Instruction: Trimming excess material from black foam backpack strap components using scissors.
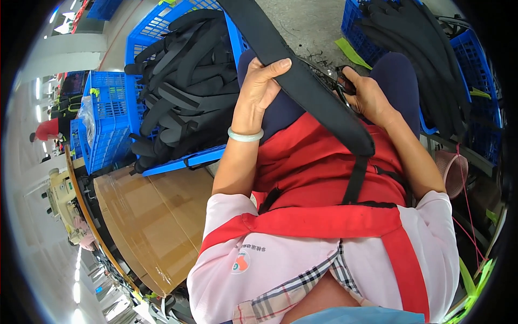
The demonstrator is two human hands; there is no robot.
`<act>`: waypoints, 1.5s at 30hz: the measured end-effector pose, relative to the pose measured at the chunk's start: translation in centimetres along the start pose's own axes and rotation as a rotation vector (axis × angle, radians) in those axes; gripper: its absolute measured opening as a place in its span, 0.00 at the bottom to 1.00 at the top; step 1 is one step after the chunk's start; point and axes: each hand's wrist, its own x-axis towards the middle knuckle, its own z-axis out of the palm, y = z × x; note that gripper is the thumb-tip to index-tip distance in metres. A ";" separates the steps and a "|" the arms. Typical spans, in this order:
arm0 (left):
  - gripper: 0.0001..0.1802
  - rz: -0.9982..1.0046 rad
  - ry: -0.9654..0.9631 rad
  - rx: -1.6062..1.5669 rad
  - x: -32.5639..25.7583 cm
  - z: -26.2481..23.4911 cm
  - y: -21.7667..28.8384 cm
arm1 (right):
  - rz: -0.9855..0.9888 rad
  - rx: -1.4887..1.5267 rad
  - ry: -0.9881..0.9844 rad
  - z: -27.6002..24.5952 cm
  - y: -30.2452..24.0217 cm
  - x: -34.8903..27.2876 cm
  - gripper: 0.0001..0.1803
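Note:
A long black padded strap (318, 97) crosses in front of me, from the top of the view down to my lap. My left hand (263, 86) grips it near the middle, thumb on top and fingers underneath. A short length of black webbing (356, 179) hangs from its rounded lower end onto my red apron (324, 156). In my right hand (368, 97) is a pair of scissors (343, 89), fingers through the dark handles. The blades lie close along the strap's right edge, partly hidden by it.
At the left, a blue crate (131, 54) holds a heap of black padded straps (189, 81), beside a cardboard box (156, 216). Another blue crate (480, 59) with long black straps (415, 59) stands at the right. Thread scraps (318, 63) litter the floor. A sewing machine (60, 197) is far left.

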 end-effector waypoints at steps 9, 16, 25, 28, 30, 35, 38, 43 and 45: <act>0.10 0.148 0.035 0.057 -0.3 0.3 -1.0 | -0.147 -0.013 0.074 0.5 -0.3 -0.4 0.21; 0.10 0.155 0.004 0.033 -0.5 0.1 -1.5 | -0.028 0.016 -0.107 0.5 -1.6 0.2 0.18; 0.11 0.163 -0.002 0.052 -0.8 0.3 -1.8 | -0.123 -0.063 0.003 0.8 -1.2 0.2 0.19; 0.12 0.169 0.022 0.027 -0.7 0.2 -1.9 | -0.082 -0.059 -0.055 1.0 -0.8 0.4 0.20; 0.12 0.139 0.013 -0.007 -0.7 0.1 -2.0 | -0.079 -0.040 -0.045 1.2 -0.7 0.4 0.20; 0.12 0.128 0.013 -0.035 -0.8 0.2 -2.1 | -0.132 0.026 -0.050 0.0 -1.6 0.0 0.22; 0.11 0.134 0.018 -0.032 -0.9 0.1 -2.0 | -0.113 0.036 -0.087 -1.3 -2.4 -0.5 0.24; 0.11 0.144 -0.029 0.014 -0.7 -0.2 -2.1 | -0.100 0.024 -0.110 -1.1 -2.0 -0.5 0.22; 0.11 0.153 0.007 0.046 -0.8 0.1 -2.3 | -0.095 -0.005 -0.113 0.4 -0.9 0.0 0.20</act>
